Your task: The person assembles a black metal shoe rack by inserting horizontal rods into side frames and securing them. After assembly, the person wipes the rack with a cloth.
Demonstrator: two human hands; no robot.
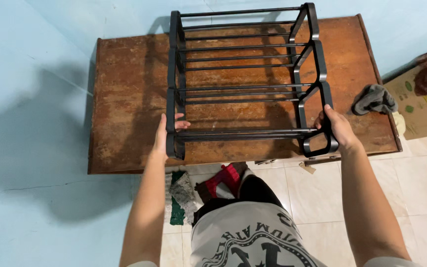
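Observation:
A black metal rack (pixel 245 74) with several tiers of thin horizontal bars stands on a worn brown wooden table (pixel 129 104). My left hand (pixel 166 131) grips the rack's left side frame near its top tier. My right hand (pixel 337 127) grips the right side frame at the same height. Both arms reach forward from the bottom of the view.
A grey cloth (pixel 374 99) lies on the table's right edge. A cardboard box (pixel 423 106) sits to the right on the tiled floor. Colourful rags (pixel 208 190) lie below the table's front edge. A light blue wall (pixel 30 123) runs along the left.

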